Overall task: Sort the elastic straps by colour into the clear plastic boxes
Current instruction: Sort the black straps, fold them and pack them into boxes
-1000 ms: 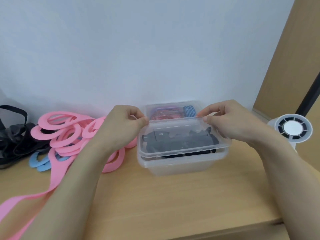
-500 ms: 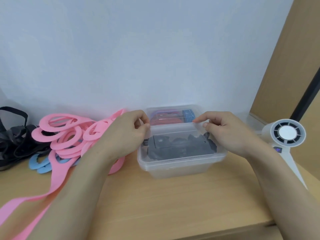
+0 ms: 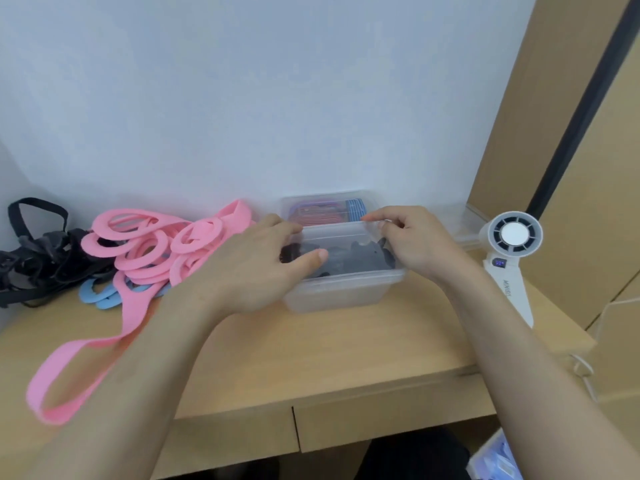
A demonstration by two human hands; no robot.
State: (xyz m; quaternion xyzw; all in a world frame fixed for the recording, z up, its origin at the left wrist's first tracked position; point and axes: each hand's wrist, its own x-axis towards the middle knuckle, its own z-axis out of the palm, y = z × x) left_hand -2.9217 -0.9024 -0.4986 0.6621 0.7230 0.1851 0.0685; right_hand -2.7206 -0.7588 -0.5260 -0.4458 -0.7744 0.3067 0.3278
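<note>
The clear rectangular plastic box [image 3: 343,292] holding black elastic straps [image 3: 353,258] sits mid-desk, its clear lid [image 3: 346,233] on top. The left hand [image 3: 252,268] presses flat on the lid's left side, fingers straight. The right hand [image 3: 415,244] pinches the lid's back right edge. A 2nd clear box [image 3: 325,209] of striped straps sits just behind. Loose pink elastic straps [image 3: 149,244] and blue straps [image 3: 100,296] lie left on the light wooden desk [image 3: 311,344], a white handheld fan [image 3: 512,244] right

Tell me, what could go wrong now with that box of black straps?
The black elastic straps sit high under the clear plastic lid that the left hand presses and the right hand pinches; one may get trapped. The long pink elastic loop beside the left forearm could be dragged off the wooden table. The white handheld fan near the right wrist might be knocked.
</note>
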